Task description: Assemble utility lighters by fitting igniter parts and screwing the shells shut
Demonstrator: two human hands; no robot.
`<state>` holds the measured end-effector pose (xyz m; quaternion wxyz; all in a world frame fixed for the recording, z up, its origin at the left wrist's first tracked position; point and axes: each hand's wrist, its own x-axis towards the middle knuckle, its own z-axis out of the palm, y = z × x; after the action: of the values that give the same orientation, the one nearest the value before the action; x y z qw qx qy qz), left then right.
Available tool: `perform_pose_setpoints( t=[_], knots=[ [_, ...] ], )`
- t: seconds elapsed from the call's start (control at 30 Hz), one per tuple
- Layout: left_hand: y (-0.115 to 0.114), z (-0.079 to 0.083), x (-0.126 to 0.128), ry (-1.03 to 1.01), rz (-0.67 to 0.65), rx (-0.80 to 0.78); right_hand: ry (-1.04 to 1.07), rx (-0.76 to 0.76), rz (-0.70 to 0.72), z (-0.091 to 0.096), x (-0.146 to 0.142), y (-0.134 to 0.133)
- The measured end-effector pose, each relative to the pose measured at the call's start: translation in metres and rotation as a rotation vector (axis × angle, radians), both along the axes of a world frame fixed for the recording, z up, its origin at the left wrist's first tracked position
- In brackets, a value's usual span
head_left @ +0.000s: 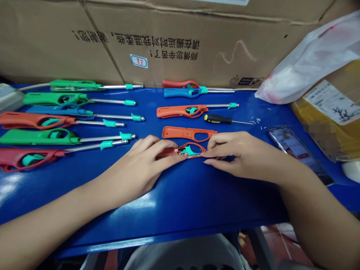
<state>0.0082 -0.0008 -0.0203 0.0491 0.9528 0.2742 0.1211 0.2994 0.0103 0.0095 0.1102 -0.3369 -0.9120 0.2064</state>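
Observation:
An open orange lighter body (187,150) with a teal trigger lies on the blue table (180,202) between my hands. My left hand (140,165) rests on its left end, fingers curled and pressing it down. My right hand (236,155) pinches its right end with fingertips together. Just behind it lies a loose orange handle shell (188,133). A black-and-yellow screwdriver (222,119) lies behind my right hand, with several tiny screws (258,122) scattered by its tip.
Several finished long-nosed lighters, green, blue, orange and red (42,137), lie in rows at the left; three more (194,111) lie at the back centre. A cardboard box (168,37) walls the back. A phone (298,150), a plastic bag (309,60) and a yellow parcel (332,123) sit right.

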Motion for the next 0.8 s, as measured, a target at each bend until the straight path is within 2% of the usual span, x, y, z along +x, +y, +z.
perform_pose_setpoints(
  t=[0.23,0.8],
  knots=[
    [0.0009,-0.0006,0.0011,-0.012,-0.002,-0.005,-0.007,0.006,-0.028,0.0023,-0.0021,-0.0035],
    [0.0003,-0.0015,0.0002,-0.033,-0.002,0.008,-0.034,-0.021,0.044,0.0002,-0.0036,-0.0054]
  ],
)
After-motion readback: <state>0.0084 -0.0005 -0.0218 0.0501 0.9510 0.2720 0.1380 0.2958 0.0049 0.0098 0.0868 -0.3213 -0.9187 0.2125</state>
